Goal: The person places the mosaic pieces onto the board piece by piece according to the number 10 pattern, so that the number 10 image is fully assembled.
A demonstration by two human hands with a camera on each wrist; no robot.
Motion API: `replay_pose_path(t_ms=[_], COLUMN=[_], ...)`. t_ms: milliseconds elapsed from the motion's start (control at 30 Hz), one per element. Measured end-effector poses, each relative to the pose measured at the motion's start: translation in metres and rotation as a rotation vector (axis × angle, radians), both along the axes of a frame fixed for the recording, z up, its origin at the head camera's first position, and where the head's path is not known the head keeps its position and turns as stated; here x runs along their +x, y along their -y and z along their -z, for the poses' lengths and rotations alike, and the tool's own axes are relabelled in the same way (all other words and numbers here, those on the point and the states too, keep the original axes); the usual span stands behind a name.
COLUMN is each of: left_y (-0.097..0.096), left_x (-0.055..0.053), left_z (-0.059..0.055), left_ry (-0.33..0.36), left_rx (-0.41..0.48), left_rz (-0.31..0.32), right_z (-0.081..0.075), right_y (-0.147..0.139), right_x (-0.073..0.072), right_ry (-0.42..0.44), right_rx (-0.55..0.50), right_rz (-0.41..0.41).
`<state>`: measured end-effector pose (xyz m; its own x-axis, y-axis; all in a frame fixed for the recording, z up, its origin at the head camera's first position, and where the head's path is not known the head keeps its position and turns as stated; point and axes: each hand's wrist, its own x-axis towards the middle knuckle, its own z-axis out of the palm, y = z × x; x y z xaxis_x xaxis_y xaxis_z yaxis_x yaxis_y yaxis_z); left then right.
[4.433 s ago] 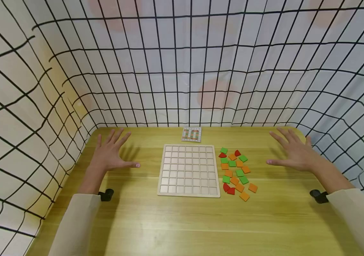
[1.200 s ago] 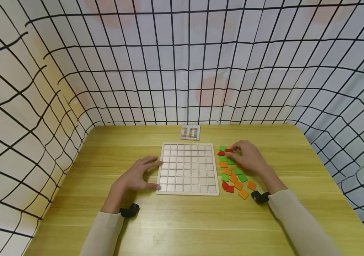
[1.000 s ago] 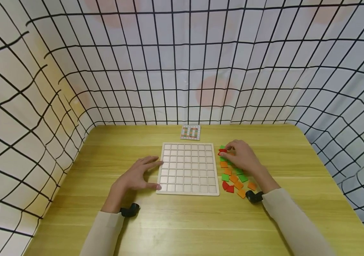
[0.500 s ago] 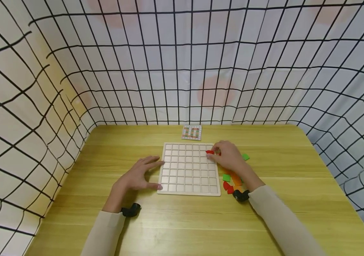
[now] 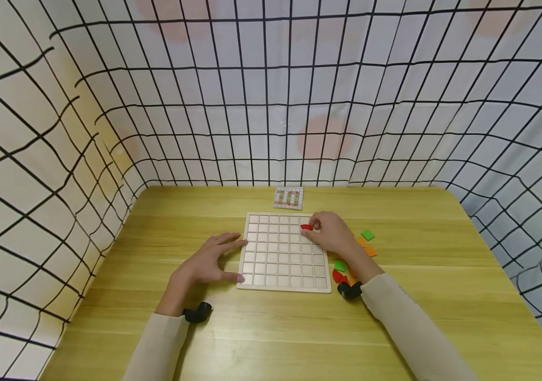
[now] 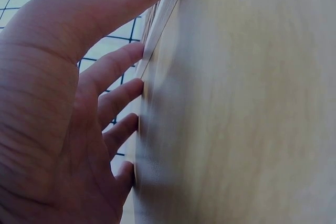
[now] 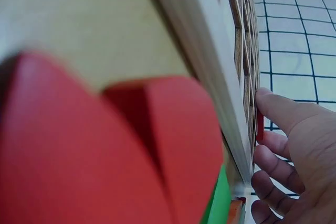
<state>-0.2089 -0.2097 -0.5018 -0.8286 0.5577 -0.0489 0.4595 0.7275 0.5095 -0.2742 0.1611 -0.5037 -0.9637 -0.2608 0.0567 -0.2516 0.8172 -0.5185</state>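
Observation:
A light wooden grid board [image 5: 278, 254] with square recesses lies on the table in the head view. My right hand [image 5: 332, 233] is over its far right corner, pinching a red rounded tile [image 5: 306, 227] between thumb and fingers. In the right wrist view this red tile [image 7: 260, 124] shows edge-on, right at the grid. My left hand [image 5: 209, 259] rests at the board's left edge, fingers spread and relaxed, thumb by the near left corner. The left wrist view shows the left fingers [image 6: 123, 98] along the board's side.
Loose tiles lie right of the board, partly hidden under the right forearm: a green square [image 5: 368, 234], orange squares [image 5: 370, 251] and red pieces [image 5: 337, 276]. A small card with a coloured grid pattern [image 5: 288, 198] lies behind the board. Black netting [image 5: 276, 106] surrounds the table.
Both hands came in from the table's sides. The left settled at the board's left edge; the right took a red tile from the pile and carried it left over the board's far right corner.

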Motion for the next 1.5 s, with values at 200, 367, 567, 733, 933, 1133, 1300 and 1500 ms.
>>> replay_pose_path(t_ms=[200, 367, 567, 733, 933, 1133, 1300, 1500], left_y=[0.0, 0.0, 0.0, 0.0, 0.0, -0.001, -0.001, 0.0], left_x=[0.001, 0.001, 0.0, 0.001, 0.001, 0.0, 0.0, 0.0], left_z=[-0.001, -0.001, 0.001, 0.002, 0.001, -0.001, 0.0, 0.001], left_ry=[0.023, 0.034, 0.035, 0.038, 0.03, 0.027, 0.015, 0.01], left_rx=[-0.007, -0.009, -0.014, -0.015, -0.008, 0.0, 0.008, 0.009], left_rz=[-0.013, -0.024, -0.021, -0.017, -0.014, -0.011, 0.001, 0.006], right_z=[0.001, 0.0, 0.0, 0.002, 0.003, 0.002, 0.001, -0.007], right_y=[-0.002, -0.005, -0.006, -0.004, 0.0, 0.003, 0.002, -0.011], right_x=[0.001, 0.0, 0.0, 0.0, 0.0, 0.001, 0.003, 0.011], right_ry=[0.014, 0.014, 0.015, 0.01, 0.006, 0.019, 0.027, 0.027], right_rx=[-0.041, -0.079, -0.074, -0.064, -0.066, -0.082, -0.108, -0.179], right_rz=[-0.011, -0.054, -0.067, -0.044, -0.014, 0.002, 0.013, 0.016])
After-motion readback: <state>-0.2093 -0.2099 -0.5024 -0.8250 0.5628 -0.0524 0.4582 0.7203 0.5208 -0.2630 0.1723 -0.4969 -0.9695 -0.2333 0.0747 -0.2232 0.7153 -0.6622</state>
